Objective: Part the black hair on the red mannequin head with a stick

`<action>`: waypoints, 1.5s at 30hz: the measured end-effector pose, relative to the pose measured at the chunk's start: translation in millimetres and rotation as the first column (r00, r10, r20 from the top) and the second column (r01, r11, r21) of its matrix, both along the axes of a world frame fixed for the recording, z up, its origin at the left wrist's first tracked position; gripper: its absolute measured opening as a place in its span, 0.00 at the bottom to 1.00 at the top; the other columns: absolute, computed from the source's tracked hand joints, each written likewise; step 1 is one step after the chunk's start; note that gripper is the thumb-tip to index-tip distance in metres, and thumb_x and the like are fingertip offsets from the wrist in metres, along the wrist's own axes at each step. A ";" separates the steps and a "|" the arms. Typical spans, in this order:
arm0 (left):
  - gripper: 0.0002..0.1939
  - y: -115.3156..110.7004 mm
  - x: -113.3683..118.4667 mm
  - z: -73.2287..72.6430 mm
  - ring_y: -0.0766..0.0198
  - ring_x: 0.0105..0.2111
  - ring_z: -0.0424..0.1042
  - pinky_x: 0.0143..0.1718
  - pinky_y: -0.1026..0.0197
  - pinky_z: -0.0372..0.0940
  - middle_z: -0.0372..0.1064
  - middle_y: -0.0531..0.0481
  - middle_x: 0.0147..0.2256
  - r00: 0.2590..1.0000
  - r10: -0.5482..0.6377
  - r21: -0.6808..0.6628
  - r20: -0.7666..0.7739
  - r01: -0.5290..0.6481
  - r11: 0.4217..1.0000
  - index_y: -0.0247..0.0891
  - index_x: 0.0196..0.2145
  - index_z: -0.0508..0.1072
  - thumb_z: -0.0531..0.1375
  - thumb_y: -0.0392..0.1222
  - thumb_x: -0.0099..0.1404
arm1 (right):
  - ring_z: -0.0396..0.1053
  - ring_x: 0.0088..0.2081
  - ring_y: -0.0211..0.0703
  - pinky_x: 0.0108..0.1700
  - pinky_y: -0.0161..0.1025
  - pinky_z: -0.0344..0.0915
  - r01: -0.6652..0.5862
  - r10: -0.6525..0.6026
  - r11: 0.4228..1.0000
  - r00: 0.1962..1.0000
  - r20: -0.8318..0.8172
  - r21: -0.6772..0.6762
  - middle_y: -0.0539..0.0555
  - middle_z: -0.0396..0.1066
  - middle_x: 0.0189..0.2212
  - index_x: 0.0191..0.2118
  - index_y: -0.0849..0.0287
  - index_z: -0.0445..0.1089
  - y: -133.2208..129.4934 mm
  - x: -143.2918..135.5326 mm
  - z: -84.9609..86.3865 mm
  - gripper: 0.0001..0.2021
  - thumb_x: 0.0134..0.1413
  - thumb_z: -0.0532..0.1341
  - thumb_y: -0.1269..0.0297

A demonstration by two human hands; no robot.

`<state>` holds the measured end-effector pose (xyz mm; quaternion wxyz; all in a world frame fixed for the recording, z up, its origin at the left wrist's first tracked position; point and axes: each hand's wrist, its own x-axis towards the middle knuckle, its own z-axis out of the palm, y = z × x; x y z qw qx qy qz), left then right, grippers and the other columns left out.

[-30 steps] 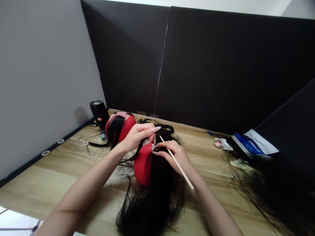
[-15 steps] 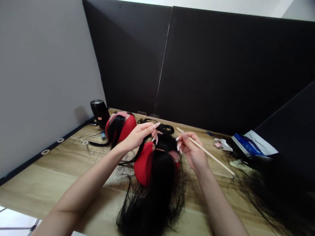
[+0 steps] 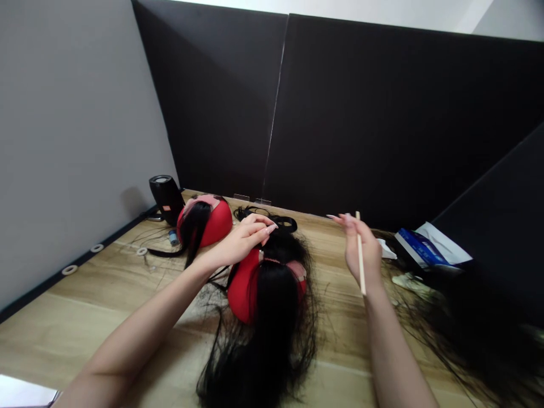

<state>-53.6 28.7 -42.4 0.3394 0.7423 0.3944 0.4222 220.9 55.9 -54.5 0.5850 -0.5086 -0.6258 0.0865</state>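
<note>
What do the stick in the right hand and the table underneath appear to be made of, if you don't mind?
The stick looks like plain wood or bamboo, judging by its pale, matt surface. The table shows streaky grain, suggesting wood or a wood-look laminate with a slight sheen.

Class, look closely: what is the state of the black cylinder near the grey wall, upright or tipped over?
Upright: the black cylinder stands on the table, its round top facing up.
</note>
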 end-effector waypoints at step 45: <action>0.20 -21.1 -9.7 21.7 0.68 0.27 0.63 0.35 0.65 0.60 0.61 0.52 0.25 0.984 0.113 0.323 -0.138 -0.063 0.944 0.34 0.27 0.68 0.48 0.46 0.73 | 0.77 0.38 0.51 0.44 0.50 0.74 -0.321 0.236 0.914 0.918 -0.319 -0.247 0.60 0.77 0.35 0.59 0.61 0.65 1.7 -1.8 14.1 0.34 0.59 0.51 0.39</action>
